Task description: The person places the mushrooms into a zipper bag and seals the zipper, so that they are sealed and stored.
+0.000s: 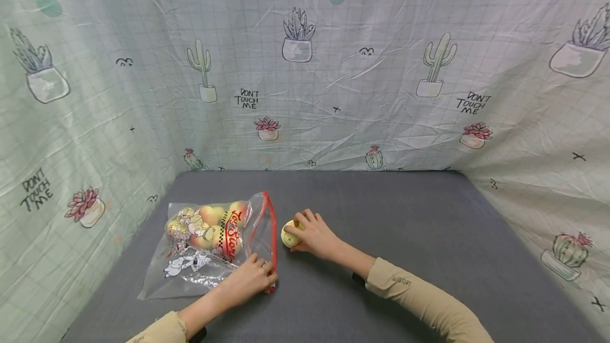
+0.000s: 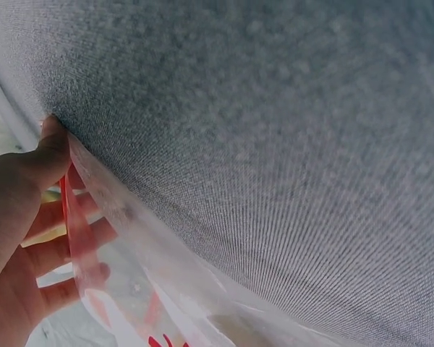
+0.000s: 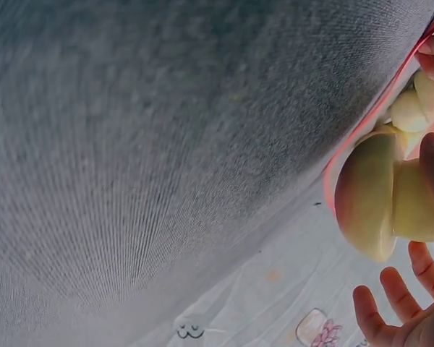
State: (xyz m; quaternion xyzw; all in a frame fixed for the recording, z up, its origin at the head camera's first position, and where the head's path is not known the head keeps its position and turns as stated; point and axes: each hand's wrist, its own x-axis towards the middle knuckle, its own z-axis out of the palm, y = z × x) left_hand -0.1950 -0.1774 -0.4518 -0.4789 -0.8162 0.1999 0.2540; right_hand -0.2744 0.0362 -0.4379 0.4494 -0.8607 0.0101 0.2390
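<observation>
A clear plastic zip bag [image 1: 274, 226] with a red zip edge and Toy Story print lies flat on the left of the table, its mouth to the right. Inside it are several yellow-and-reddish rounded pieces [image 1: 212, 215]. My left hand [image 1: 251, 278] pinches the near corner of the bag's mouth between thumb and fingers. Just right of the mouth, my right hand [image 1: 316, 236] holds a mushroom-shaped piece [image 3: 367, 199] with a rounded, red-tinged yellow cap and a short pale stem. In the right wrist view, the thumb is at its stem and the cap faces away from the palm.
The dark grey table [image 1: 381, 210] extends back and to the right of both hands. A hanging cloth [image 1: 324, 78] printed with cacti and lettering encloses its back and sides.
</observation>
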